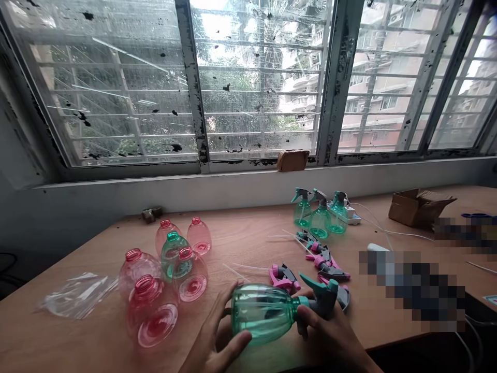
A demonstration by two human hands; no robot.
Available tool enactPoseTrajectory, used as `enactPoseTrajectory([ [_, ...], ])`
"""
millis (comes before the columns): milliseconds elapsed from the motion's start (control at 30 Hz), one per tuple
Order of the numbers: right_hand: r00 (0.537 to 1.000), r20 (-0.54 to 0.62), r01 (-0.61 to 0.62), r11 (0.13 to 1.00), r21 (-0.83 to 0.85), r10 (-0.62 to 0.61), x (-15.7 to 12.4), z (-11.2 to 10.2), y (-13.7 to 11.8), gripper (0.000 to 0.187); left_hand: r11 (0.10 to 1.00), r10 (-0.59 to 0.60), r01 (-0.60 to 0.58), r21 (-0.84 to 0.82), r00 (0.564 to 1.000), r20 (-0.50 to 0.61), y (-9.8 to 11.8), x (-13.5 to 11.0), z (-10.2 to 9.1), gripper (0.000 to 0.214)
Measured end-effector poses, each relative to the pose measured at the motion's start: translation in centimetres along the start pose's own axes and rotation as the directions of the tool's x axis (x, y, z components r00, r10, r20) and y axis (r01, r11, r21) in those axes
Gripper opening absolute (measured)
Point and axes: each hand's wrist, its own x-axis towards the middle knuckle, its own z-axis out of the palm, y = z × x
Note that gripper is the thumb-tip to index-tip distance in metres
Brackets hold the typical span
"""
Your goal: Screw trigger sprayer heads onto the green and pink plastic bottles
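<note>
A green spray bottle (264, 311) lies sideways just above the wooden table's (240, 243) near edge. My left hand (217, 336) wraps around its rounded body. My right hand (330, 336) grips the neck, where a green and grey trigger head (324, 296) sits. Just behind the bottle are loose pink and grey trigger heads (285, 278) with thin dip tubes. To the left lie several empty pink bottles (153, 311) and one empty green bottle (173, 254), none with a head.
Three assembled green spray bottles (320, 215) stand at the back near a white power strip (349, 212). A crumpled clear plastic bag (77, 295) lies far left. A cardboard box (417, 206) sits at the back right. Windows run along the far wall.
</note>
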Motion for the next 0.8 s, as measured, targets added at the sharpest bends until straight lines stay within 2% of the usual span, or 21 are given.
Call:
enactPoseTrajectory([
  [67, 1.000, -0.020, -0.005, 1.000, -0.008, 0.004, 0.0, -0.1, 0.1, 0.040, 0.981, 0.136, -0.133, 0.139, 0.991, -0.014, 0.4, -0.3, -0.1, 0.072],
  [133, 0.999, -0.043, -0.009, 1.000, 0.000, 0.009, 0.0, -0.2, 0.1, 0.040, 0.937, 0.256, -0.254, 0.241, 0.966, 0.024, 0.7, -0.5, -0.4, 0.076],
  [233, 0.999, -0.042, -0.017, 0.999, 0.035, 0.019, 0.1, -0.1, 0.0, 0.041, 0.914, 0.331, -0.335, 0.227, 0.942, 0.056, 0.8, -0.8, -0.7, 0.068],
  [367, 0.999, 0.008, -0.036, 0.998, 0.051, 0.036, 0.1, -0.2, -0.1, 0.041, 0.951, 0.303, -0.298, 0.081, 0.951, -0.056, 0.4, -0.8, -0.5, 0.038],
  [467, 0.999, 0.024, -0.022, 0.999, 0.037, 0.021, 0.0, -0.3, 0.0, 0.039, 0.950, 0.284, -0.301, -0.081, 0.942, -0.177, -0.1, -0.4, -0.1, 0.053],
  [533, 1.000, 0.013, -0.016, 0.999, 0.037, 0.015, 0.0, -0.3, 0.0, 0.040, 0.965, 0.205, -0.232, -0.120, 0.958, -0.198, -0.3, 0.0, 0.0, 0.063],
  [667, 0.999, -0.035, -0.024, 0.998, 0.050, 0.025, -0.1, 0.1, -0.1, 0.043, 0.997, 0.010, -0.014, -0.076, 0.999, -0.047, -0.1, 0.3, -0.2, 0.051],
  [733, 0.998, -0.055, -0.032, 0.999, 0.044, 0.035, -0.1, 0.3, -0.3, 0.043, 0.991, 0.002, 0.004, -0.135, 0.999, 0.040, 0.0, 0.1, -0.1, 0.051],
  [800, 0.998, -0.047, -0.049, 0.998, 0.032, 0.051, 0.0, 0.4, -0.5, 0.044, 0.981, 0.029, -0.015, -0.192, 0.997, 0.070, 0.0, -0.1, 0.1, 0.058],
])
